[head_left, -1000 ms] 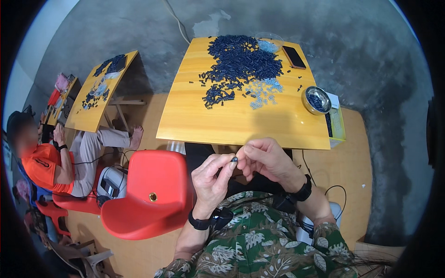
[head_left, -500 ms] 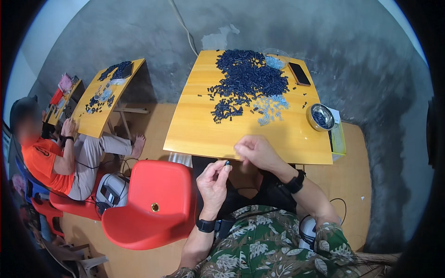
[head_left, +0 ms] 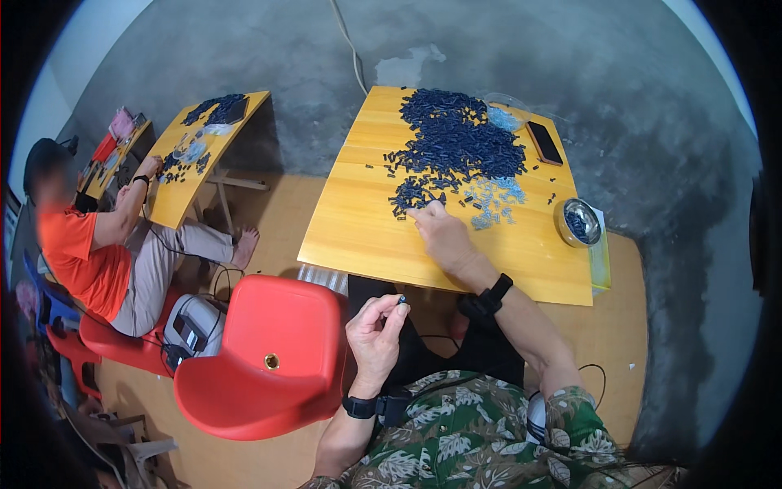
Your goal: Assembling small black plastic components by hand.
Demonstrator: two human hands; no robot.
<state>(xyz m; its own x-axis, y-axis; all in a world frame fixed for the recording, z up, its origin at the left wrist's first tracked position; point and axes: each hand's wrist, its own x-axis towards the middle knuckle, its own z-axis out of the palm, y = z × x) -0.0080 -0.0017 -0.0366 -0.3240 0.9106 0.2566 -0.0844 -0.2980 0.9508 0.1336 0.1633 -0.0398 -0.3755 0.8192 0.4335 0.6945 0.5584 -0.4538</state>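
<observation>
A small dark part [head_left: 401, 300] is pinched between thumb and forefinger of the left hand [head_left: 374, 332], which is raised over the lap, short of the table's near edge; a black band is worn on that wrist; the red chair [head_left: 261, 359] stands just to the left of this hand

The right hand [head_left: 441, 233] is stretched forward onto the yellow table [head_left: 358, 228], palm down, its fingertips touching the near edge of the dark pile [head_left: 452, 147]; whether anything is gripped under the fingers cannot be told; a black band is worn on this wrist too; pale blue pieces [head_left: 491, 198] lie scattered just right of the hand; a round metal bowl [head_left: 577, 222] sits further right, near the table's edge; a black phone [head_left: 544, 143] lies beyond the hand, at the far right of the pile

Well to the left of both hands, a person in an orange shirt [head_left: 77, 253] is seated at a second yellow table [head_left: 183, 196] bearing its own dark pieces
</observation>
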